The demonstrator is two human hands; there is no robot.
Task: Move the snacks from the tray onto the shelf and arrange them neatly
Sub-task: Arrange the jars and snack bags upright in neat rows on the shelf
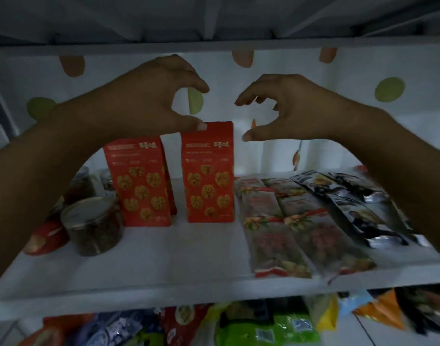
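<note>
Left hand (151, 101): wide C, thumb tip at the top left corner of the upright red walnut-print foil pouch (209, 176), index finger well above; nothing pinched. Right hand (288, 108): loose C, empty, just right of the pouch top (no contact seen). Pouch stands below both hands on the white shelf board (164, 258), long axis vertical. Left hand is nearer.

**Background only**

Far side: white backing sheet (313, 78) with orange dots (73, 66) and green dots (389, 89). Overhead: grey ribbed panel (214, 18). Below the shelf (164, 265), at the near edge: green bag (276, 330) centre, orange bag (386, 313) right, blue-white bag (114, 328) left. All blurred, labels unreadable.
</note>
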